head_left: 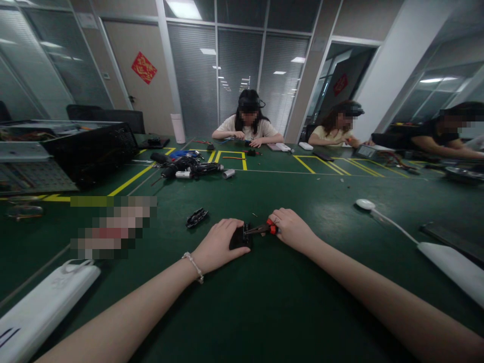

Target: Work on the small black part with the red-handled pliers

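Note:
My left hand [221, 245] is closed around a small black part [240, 239], thumb and fingers at its sides, low over the green table [302, 282]. In my right hand [289, 228] is a pair of pliers [259, 230] with red handles, the fingers wrapped round them. The jaws point left and meet the upper right edge of the black part; whether they pinch anything there is too small to tell. Left of my left hand lies another black component [197, 218], apart from both hands.
A pile of dark cables and tools [185, 164] lies at the back left, near an opened computer case [68, 156]. White devices with cords [49, 302] flank my forearms; a white puck [365, 204] sits at right. Several people [247, 126] work across the table.

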### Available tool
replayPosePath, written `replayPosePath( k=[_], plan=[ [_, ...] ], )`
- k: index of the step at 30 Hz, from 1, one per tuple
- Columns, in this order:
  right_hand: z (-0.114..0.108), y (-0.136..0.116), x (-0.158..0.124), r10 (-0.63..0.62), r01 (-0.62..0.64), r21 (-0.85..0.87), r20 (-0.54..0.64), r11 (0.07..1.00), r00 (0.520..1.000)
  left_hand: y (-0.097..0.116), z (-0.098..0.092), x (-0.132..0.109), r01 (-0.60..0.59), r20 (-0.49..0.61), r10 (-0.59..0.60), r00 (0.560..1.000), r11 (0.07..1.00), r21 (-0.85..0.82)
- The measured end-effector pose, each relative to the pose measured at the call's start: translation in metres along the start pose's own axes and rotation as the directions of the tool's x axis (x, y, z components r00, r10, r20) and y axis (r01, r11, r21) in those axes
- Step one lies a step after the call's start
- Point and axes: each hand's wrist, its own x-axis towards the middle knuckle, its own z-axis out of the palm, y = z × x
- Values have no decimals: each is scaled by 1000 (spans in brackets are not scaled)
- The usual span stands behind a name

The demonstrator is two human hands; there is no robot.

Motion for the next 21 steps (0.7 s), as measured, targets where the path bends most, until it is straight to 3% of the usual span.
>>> replayPosePath(
  k=[21],
  plan=[
    [-3, -1, -1, 10, -10, 25, 13, 1000, 1000, 1, -2, 0, 23, 20, -23, 1000, 1000, -16]
  ],
)
